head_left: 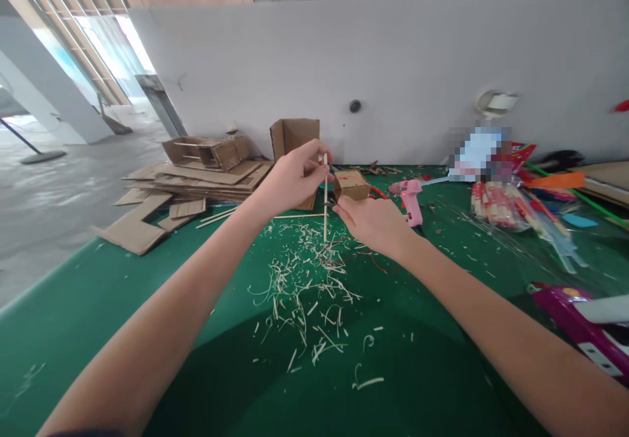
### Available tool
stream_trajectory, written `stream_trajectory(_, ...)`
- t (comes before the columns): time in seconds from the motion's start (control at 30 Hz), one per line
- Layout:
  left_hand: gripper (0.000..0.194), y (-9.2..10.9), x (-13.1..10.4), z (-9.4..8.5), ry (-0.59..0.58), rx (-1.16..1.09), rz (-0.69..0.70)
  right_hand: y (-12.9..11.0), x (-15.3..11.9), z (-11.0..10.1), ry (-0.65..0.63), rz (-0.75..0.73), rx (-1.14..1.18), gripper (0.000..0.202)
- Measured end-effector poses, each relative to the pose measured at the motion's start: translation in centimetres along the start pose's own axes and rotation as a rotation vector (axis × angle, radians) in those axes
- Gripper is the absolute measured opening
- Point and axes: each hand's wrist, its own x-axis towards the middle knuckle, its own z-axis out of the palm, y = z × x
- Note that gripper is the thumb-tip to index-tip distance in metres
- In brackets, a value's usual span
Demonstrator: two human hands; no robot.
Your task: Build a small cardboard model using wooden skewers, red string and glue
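Observation:
My left hand (301,173) is closed in a pinch on a thin wooden stick (325,224), which it holds upright above the green tabletop. My right hand (369,222) is closed beside the middle of the stick. Something small and dark shows at its fingertips, too little of it to name. Just behind the right hand is a small cardboard box (354,181). Pale wood shavings (304,280) lie scattered beneath both hands, and a thin red wire (381,263) curls near the right wrist.
At left are stacked cardboard sheets (206,181) and an open cardboard structure (206,153). A pink glue gun (411,202) stands right of the hands. Farther right lie packaged sticks (498,206) and a purple tool (572,319). A white wall (417,63) rises behind the table.

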Motion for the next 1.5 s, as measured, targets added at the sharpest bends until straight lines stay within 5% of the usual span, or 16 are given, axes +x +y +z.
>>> stream_trajectory(0.3,0.017,0.4,0.0,0.2,0.085,0.069,0.025,-0.7,0.0,-1.6,0.117,0.089,-0.090,0.054)
stream_trajectory(0.57,0.016,0.4,0.2,0.4,0.075,0.075,0.038,-0.4,0.2,-1.2,0.008,0.071,-0.063,0.048)
stream_trajectory(0.77,0.017,0.4,0.1,0.2,0.072,0.083,0.015,-0.4,-0.5,1.0,-0.071,-0.093,-0.017,0.042)
stream_trajectory(1.03,0.016,-0.1,0.3,0.5,0.077,0.080,0.048,-0.3,0.7,-0.2,0.051,0.097,-0.066,0.051)
stream_trajectory(1.23,0.016,0.3,0.1,0.4,0.083,0.075,0.044,-0.8,-0.7,1.6,-0.184,-0.136,-0.072,0.039)
stream_trajectory(1.5,0.017,0.0,0.1,0.3,0.072,0.075,0.043,-0.1,0.4,0.7,0.055,0.053,-0.080,0.052)
